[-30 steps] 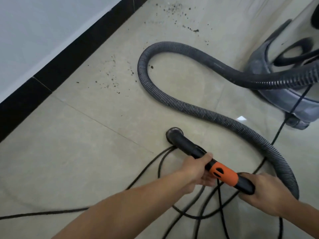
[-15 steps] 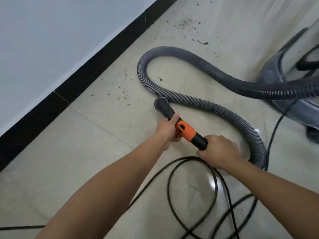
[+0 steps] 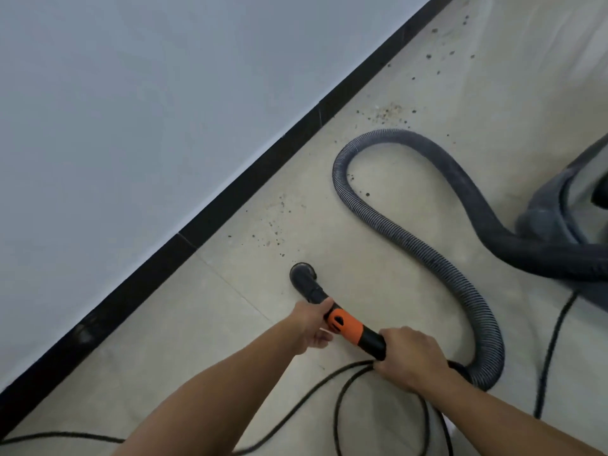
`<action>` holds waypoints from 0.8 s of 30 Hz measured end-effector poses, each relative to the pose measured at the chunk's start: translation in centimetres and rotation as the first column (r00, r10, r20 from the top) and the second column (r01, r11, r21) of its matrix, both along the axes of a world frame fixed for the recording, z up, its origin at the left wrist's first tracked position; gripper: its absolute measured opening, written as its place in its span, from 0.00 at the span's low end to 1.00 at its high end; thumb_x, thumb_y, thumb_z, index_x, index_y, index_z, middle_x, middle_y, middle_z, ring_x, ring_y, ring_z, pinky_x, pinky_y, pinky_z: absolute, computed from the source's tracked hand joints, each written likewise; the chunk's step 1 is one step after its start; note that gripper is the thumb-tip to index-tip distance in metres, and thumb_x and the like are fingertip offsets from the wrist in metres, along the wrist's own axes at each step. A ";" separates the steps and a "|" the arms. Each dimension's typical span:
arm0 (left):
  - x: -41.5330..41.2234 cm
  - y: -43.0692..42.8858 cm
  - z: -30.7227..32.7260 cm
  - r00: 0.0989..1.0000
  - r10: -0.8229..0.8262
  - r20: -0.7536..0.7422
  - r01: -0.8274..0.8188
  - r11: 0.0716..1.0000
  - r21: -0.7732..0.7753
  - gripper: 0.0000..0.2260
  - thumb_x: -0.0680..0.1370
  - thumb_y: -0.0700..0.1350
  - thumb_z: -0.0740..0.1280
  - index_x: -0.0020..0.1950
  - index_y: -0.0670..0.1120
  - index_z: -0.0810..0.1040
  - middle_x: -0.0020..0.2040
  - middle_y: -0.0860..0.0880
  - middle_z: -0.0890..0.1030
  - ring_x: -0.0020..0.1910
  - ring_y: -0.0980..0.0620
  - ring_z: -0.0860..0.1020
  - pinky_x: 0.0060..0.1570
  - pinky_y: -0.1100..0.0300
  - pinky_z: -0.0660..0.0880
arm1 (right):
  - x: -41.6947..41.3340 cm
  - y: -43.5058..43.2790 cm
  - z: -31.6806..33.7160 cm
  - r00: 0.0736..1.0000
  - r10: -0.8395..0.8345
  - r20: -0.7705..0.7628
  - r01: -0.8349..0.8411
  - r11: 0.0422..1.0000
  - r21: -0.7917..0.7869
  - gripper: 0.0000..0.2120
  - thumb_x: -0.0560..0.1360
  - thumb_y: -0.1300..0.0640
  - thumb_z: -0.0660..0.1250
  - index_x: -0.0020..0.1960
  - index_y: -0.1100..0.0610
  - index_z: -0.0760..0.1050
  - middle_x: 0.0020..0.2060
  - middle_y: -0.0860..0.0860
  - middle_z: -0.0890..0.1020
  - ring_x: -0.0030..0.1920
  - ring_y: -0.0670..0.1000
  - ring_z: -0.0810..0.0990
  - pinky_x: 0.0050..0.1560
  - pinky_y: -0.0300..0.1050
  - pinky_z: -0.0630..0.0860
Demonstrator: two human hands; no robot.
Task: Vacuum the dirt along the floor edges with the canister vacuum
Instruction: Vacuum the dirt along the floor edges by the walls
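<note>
Your power cord (image 3: 339,406) lies in loose loops on the floor under both forearms, one run trailing off to the lower left. The ribbed hose (image 3: 411,238) curves in a wide S to the right of the wand, from your right hand (image 3: 409,357) out and back to the canister vacuum (image 3: 559,212) at the right edge. Nothing lies between the nozzle (image 3: 301,274) and the nearest dirt (image 3: 274,225), a scatter of dark specks just ahead of it beside the black skirting (image 3: 230,199). More specks lie further along the same edge, beyond the hose bend.

Half a second ago the nozzle sat against the hose bend. It is now apart from the hose and closer to the skirting, and the wall (image 3: 131,110) fills more of your view.

Your left hand (image 3: 311,324) curls round the wand at the front of its orange grip (image 3: 345,325), thumb on top. Your right hand's fingers wrap the black rear end where the hose joins. The nozzle is round and black, mouth down on glossy beige tiles (image 3: 197,324) with thin grout lines. The hose is grey and corrugated.
</note>
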State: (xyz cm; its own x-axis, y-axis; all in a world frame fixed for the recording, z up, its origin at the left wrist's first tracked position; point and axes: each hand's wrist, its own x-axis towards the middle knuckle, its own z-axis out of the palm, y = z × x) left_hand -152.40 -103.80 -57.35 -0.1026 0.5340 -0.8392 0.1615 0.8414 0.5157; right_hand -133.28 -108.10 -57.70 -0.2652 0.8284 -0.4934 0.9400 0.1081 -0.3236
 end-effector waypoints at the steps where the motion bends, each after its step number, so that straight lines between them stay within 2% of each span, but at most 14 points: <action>1: -0.3 0.8 0.1 1.000 0.017 -0.022 -0.017 1.000 0.016 0.22 0.81 0.53 0.62 0.64 0.37 0.71 0.42 0.41 0.79 0.29 0.48 0.76 0.29 0.59 0.74 | -0.6 0.8 0.0 1.000 -0.004 -0.002 0.004 1.000 0.002 0.11 0.71 0.47 0.63 0.52 0.47 0.75 0.46 0.48 0.81 0.47 0.52 0.81 0.41 0.43 0.69; 6: -3.3 5.2 -0.3 0.993 0.114 -0.031 -0.111 0.990 0.088 0.17 0.81 0.51 0.62 0.60 0.38 0.71 0.40 0.43 0.77 0.30 0.48 0.75 0.30 0.59 0.74 | -4.8 5.8 -1.3 1.000 -0.008 0.016 0.007 0.999 0.051 0.09 0.71 0.48 0.64 0.50 0.47 0.74 0.38 0.45 0.74 0.39 0.51 0.74 0.40 0.43 0.67; 11: -6.7 10.9 -0.7 0.982 0.188 0.002 -0.186 0.972 0.142 0.14 0.81 0.51 0.63 0.55 0.40 0.72 0.39 0.43 0.76 0.31 0.48 0.75 0.32 0.57 0.74 | -8.8 11.9 -2.1 0.999 -0.034 0.041 0.029 0.992 0.120 0.10 0.71 0.48 0.65 0.50 0.49 0.75 0.39 0.48 0.77 0.39 0.53 0.75 0.41 0.44 0.68; 14: -7.5 15.3 -1.1 0.974 0.226 0.004 -0.223 0.958 0.178 0.16 0.80 0.51 0.64 0.57 0.39 0.71 0.39 0.43 0.76 0.33 0.46 0.75 0.32 0.57 0.74 | -10.7 15.5 -2.2 0.995 -0.099 0.029 0.093 0.984 0.151 0.10 0.70 0.48 0.66 0.50 0.49 0.76 0.40 0.49 0.79 0.40 0.54 0.78 0.41 0.44 0.70; 18: -8.0 18.8 -1.6 0.964 0.267 0.003 -0.262 0.944 0.202 0.18 0.80 0.52 0.65 0.62 0.39 0.71 0.43 0.43 0.76 0.37 0.45 0.76 0.28 0.58 0.74 | -12.4 18.1 -2.1 0.986 -0.164 0.010 0.161 0.977 0.138 0.10 0.70 0.48 0.67 0.49 0.50 0.74 0.36 0.48 0.76 0.39 0.54 0.78 0.40 0.43 0.72; 24: -9.3 18.7 -1.3 0.963 0.268 0.022 -0.268 0.946 0.182 0.17 0.79 0.52 0.66 0.60 0.40 0.74 0.42 0.44 0.79 0.36 0.48 0.78 0.29 0.58 0.75 | -13.2 19.2 -1.9 0.992 -0.125 0.015 0.122 0.985 0.122 0.09 0.70 0.48 0.67 0.49 0.49 0.73 0.35 0.46 0.75 0.34 0.49 0.75 0.36 0.42 0.68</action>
